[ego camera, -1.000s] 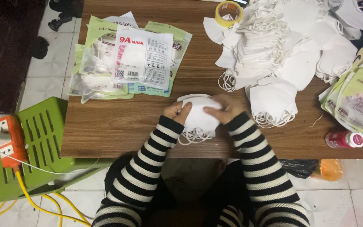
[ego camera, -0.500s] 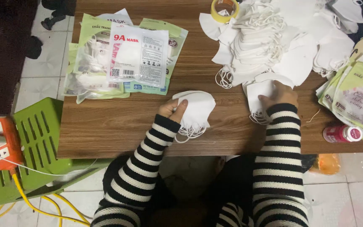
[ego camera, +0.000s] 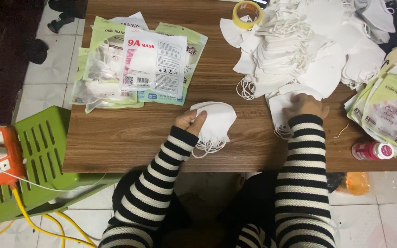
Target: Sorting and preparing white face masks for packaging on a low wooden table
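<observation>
I look down at a brown wooden tabletop [ego camera: 129, 138]. My left hand [ego camera: 190, 121] holds a small stack of folded white masks [ego camera: 214, 123] near the front edge, fingers [ego camera: 198, 124] clamped on its left side, thumb on top. The ear loops of the stack hang toward me, lying on the wood.

My right hand [ego camera: 305, 106] rests palm down on another white mask [ego camera: 279, 110], well to the right of the stack. Its fingers are curled onto the mask at the near edge of a big heap of loose masks [ego camera: 299, 50]; I cannot tell whether they grip it or only press on it. The heap fills the far right of the tabletop.

A roll of yellow tape [ego camera: 246, 14] lies at the far edge, beside the heap. Filled mask packets [ego camera: 138, 64], green and clear, lie fanned out at the far left. More green packets [ego camera: 391, 110] are stacked at the right edge, with a small red bottle [ego camera: 371, 150] lying just in front of them.

Both my sleeves are striped black and white. On the tiled floor to my left stands a green plastic stool [ego camera: 37, 156] with an orange power strip [ego camera: 3, 154] on it.
</observation>
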